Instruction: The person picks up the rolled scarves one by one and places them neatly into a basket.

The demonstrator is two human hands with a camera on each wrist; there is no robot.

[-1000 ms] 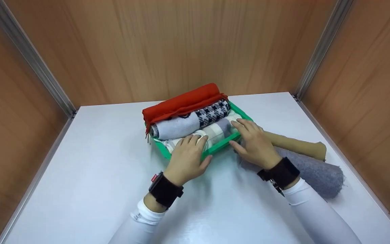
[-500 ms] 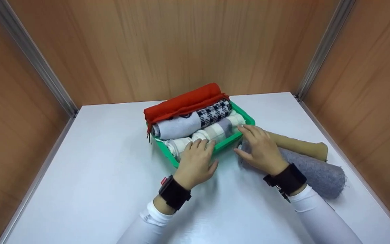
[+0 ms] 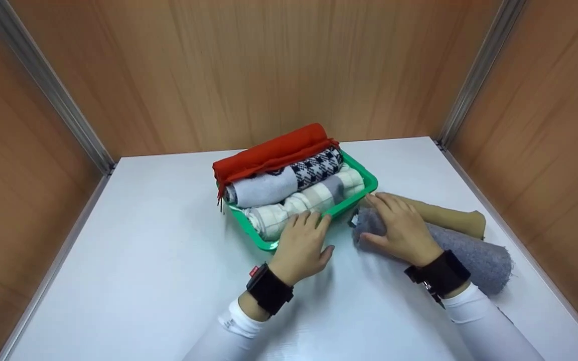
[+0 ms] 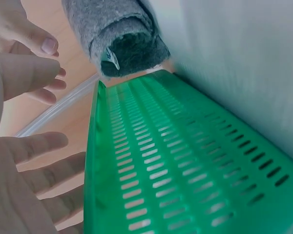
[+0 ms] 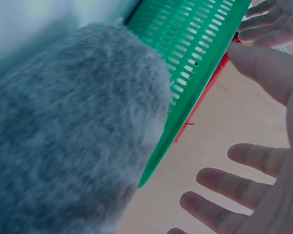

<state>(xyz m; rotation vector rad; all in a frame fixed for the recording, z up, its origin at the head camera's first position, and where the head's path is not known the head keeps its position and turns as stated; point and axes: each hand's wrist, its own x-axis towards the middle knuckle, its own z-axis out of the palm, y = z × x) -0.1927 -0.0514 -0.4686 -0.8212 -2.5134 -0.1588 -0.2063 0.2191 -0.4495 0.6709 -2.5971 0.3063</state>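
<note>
A green plastic basket [image 3: 371, 181] with slotted walls stands mid-table in the head view. In it lie a rolled red fringed scarf [image 3: 274, 150], a black-and-white houndstooth roll [image 3: 269, 188] and a cream-and-grey checked roll [image 3: 314, 200]. My left hand [image 3: 301, 248], fingers extended, is at the basket's near rim and holds nothing. Over the left end of a grey felt-like roll [image 3: 474, 255] hovers my right hand [image 3: 404, 233], its fingers loosely spread. Behind that roll is a tan roll [image 3: 439, 213]. In the right wrist view the grey roll [image 5: 78, 131] looms beside spread fingers [image 5: 234, 187].
A white table [image 3: 133, 260] lies under everything. Wood-grain panels [image 3: 289, 70] rise at the back and both sides, with metal strips in the corners. The two rolls outside the basket lie toward the right side panel.
Both hands have drawn back from the basket, moving right and toward the person. The right hand has left the basket's rim and come over the grey roll. The rolls stay put.
</note>
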